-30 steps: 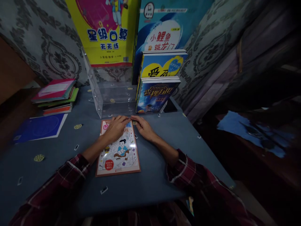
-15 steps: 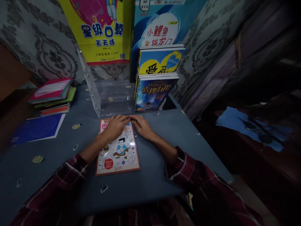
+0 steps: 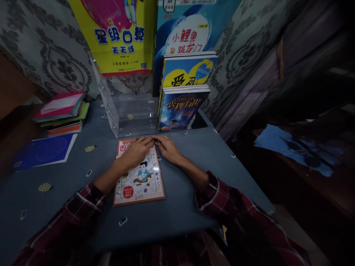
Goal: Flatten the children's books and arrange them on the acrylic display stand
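An orange-bordered picture book (image 3: 144,188) lies shut on the desk, its cover showing a seated figure in blue and brown. My left hand (image 3: 136,150) rests flat across the upper part of the cover, fingers stretched toward the top right corner, hiding much of the title. At that corner my right hand (image 3: 168,149) lies on the desk just beside the book. Its fingertips meet those of the left hand, and its thumb stands apart from the fingers.
Behind the book stands a clear acrylic rack (image 3: 112,118) holding a yellow workbook (image 3: 122,62), a teal book (image 3: 183,40) and smaller books, including a dark blue one (image 3: 181,111). To the left are a notebook stack (image 3: 62,111) and a blue booklet (image 3: 47,149).
My left hand has slid slightly to the right, covering more of the title. The right hand and the book stay practically where they were.
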Tool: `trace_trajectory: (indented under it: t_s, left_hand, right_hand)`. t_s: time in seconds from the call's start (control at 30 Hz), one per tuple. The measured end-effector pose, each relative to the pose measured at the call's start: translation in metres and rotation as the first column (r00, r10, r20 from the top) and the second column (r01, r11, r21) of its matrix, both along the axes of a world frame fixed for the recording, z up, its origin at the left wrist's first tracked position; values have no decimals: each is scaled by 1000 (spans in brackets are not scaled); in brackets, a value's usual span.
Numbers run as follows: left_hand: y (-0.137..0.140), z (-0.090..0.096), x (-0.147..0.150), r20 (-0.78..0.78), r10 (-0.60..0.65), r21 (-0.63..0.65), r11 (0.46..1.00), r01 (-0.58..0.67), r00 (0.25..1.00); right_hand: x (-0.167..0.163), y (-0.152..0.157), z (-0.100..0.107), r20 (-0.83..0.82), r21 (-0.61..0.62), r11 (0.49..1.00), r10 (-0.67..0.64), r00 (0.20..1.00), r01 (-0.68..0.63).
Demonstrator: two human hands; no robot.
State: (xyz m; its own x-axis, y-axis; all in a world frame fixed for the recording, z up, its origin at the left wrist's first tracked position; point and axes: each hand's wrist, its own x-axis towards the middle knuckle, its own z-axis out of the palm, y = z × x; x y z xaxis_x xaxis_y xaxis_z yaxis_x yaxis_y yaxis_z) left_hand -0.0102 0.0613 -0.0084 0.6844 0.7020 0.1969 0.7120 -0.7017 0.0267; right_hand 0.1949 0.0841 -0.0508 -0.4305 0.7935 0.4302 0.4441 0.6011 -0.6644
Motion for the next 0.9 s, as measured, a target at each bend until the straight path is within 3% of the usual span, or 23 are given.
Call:
trace_trajectory:
  t_s: [0.23, 0.47, 0.77, 0.9]
  left_hand:
    - [8, 1, -16, 25, -61, -107, 992, 64, 998]
    - [-1, 2, -8, -19, -68, -45, 997, 67, 998]
    - [4, 9, -17, 29, -99, -184, 978, 103, 995]
    - [2, 12, -14, 19, -108, -178, 978, 110, 994]
  right_hand:
    - [1, -2, 6, -11, -15, 1000, 8, 1000, -8]
    - [2, -2, 5, 3, -10, 1000, 12, 1000, -12]
    - [1, -2, 6, 0, -11, 1000, 20, 1000, -20]
    - [1, -2, 6, -2, -8, 1000, 16, 1000, -16]
